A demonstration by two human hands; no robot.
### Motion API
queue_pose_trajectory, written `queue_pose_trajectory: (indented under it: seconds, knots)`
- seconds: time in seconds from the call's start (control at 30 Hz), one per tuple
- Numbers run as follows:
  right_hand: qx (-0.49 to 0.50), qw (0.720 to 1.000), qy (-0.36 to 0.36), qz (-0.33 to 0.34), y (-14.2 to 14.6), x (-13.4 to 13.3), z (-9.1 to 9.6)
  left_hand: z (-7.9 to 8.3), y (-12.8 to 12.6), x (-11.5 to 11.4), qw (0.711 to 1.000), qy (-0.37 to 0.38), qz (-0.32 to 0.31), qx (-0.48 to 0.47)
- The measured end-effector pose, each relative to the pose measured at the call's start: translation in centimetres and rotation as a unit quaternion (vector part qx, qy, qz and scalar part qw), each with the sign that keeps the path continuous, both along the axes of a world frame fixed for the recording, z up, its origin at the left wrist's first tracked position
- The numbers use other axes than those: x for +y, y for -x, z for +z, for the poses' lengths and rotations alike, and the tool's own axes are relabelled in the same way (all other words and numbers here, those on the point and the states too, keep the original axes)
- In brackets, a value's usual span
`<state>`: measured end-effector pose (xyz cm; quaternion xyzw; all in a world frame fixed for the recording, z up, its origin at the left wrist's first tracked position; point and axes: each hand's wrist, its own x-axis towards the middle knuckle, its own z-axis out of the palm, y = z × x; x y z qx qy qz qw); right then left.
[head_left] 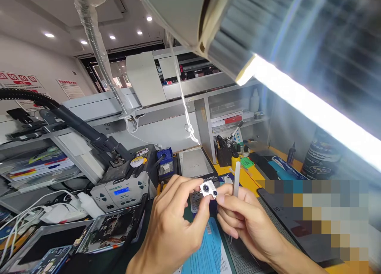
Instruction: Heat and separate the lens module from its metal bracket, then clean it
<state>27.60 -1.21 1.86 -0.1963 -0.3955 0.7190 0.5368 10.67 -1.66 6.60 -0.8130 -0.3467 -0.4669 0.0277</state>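
Note:
My left hand (172,222) pinches a small silver camera module (208,189) with two dark lenses, thumb and fingers closed on its left side. My right hand (244,218) touches the module's right edge with a fingertip and grips metal tweezers (236,179) that point upward. Both hands hover above a blue card (208,250) and a dark work mat near the bench's front.
A soldering station (122,192) with a blue display sits at left, an opened phone (107,234) and white cables (44,214) before it. A hot plate (195,163), tool holder (224,153) and shelves stand behind. A bright lamp bar (312,111) hangs overhead at right.

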Motion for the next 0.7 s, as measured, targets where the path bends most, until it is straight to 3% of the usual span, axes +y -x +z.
queue_pose_trajectory:
  seconds: [0.17, 0.37, 0.7]
  knots:
    - [-0.043, 0.999, -0.016, 0.002, 0.1, 0.1, -0.2, 0.0, 0.3, -0.4, 1.000, 0.003, 0.009, 0.004]
    - [-0.212, 0.973, -0.069, -0.056, 0.5, 0.2, -0.2, -0.7, 1.4, -0.4, 0.999, 0.014, 0.037, 0.034]
    - [-0.309, 0.951, -0.016, -0.024, 1.2, 0.9, -0.9, -4.3, 3.7, -0.5, 0.989, 0.115, 0.098, -0.001]
